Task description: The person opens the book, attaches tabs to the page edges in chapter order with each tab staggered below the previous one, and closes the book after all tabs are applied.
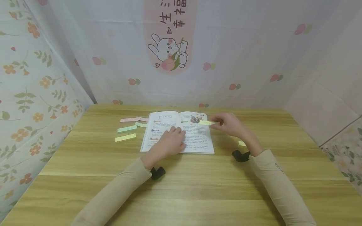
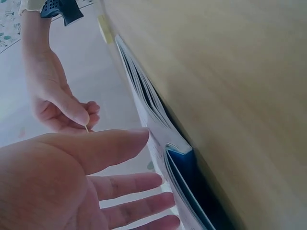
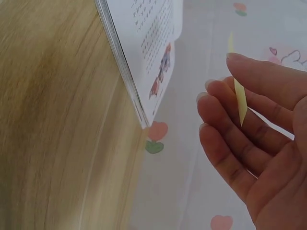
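Observation:
An open book [image 1: 198,144] with printed text and small coloured pictures lies on the wooden table. My left hand [image 1: 171,141] rests on its pages near the centre fold, fingers extended. In the left wrist view that hand's thumb and fingers [image 2: 129,185] reach to the book's edge. My right hand [image 1: 230,124] pinches a yellow paper strip [image 1: 207,122] between thumb and fingers, over the upper right of the right page. The right wrist view shows the strip's [image 3: 241,103] end poking out inside the cupped fingers.
Pink strips [image 1: 128,120], green strips [image 1: 127,129] and a yellow strip [image 1: 125,137] lie left of the book, some at its edge. Another small yellow piece [image 1: 241,143] is by the right wrist. A patterned curtain [image 1: 215,84] stands behind the table.

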Motion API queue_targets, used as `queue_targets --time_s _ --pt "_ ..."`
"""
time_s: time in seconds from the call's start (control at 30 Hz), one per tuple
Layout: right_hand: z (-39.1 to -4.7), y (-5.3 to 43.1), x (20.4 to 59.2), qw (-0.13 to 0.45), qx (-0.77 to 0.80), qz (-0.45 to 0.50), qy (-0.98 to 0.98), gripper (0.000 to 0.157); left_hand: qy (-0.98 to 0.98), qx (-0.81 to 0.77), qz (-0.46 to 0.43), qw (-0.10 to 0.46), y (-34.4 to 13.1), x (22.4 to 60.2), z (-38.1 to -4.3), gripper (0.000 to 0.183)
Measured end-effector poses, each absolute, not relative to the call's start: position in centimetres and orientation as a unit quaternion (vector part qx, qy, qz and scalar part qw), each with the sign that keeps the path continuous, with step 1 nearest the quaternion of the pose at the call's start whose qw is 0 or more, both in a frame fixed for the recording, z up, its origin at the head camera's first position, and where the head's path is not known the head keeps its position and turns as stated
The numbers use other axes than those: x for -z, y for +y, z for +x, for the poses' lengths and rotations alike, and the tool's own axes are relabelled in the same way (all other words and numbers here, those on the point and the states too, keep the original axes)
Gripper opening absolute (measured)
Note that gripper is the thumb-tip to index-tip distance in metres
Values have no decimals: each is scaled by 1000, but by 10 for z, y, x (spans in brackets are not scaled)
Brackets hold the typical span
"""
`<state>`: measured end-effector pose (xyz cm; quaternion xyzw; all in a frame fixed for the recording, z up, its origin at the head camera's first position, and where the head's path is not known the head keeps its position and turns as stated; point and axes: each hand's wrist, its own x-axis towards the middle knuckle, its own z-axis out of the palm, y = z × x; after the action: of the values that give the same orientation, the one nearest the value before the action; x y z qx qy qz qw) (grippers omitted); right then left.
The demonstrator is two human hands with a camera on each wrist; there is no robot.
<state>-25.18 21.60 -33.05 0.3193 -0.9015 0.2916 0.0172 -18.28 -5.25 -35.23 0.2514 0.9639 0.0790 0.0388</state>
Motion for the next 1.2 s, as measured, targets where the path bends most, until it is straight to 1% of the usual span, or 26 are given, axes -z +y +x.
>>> queue_targets --time_s 0.43,0.6,0.8,0.9,1.03,1.2 --pt "-257 224 335 -17 -268 301 -915 20 971 -79 213 75 -36 347 -187 46" --pt "-257 225 335 -25 -256 298 -919 20 969 -77 220 79 -32 348 -189 48" --pt "-256 227 335 -56 -249 288 -923 20 969 -69 224 84 -25 350 -192 50" --pt "-256 228 337 -62 -242 290 -924 20 968 -64 229 84 -21 350 -194 49" --pt "-257 230 338 -67 -235 293 -924 18 966 -58 236 86 -15 350 -196 47" --pt "-258 231 338 -73 -228 297 -924 12 964 -51 246 90 -8 352 -198 48"
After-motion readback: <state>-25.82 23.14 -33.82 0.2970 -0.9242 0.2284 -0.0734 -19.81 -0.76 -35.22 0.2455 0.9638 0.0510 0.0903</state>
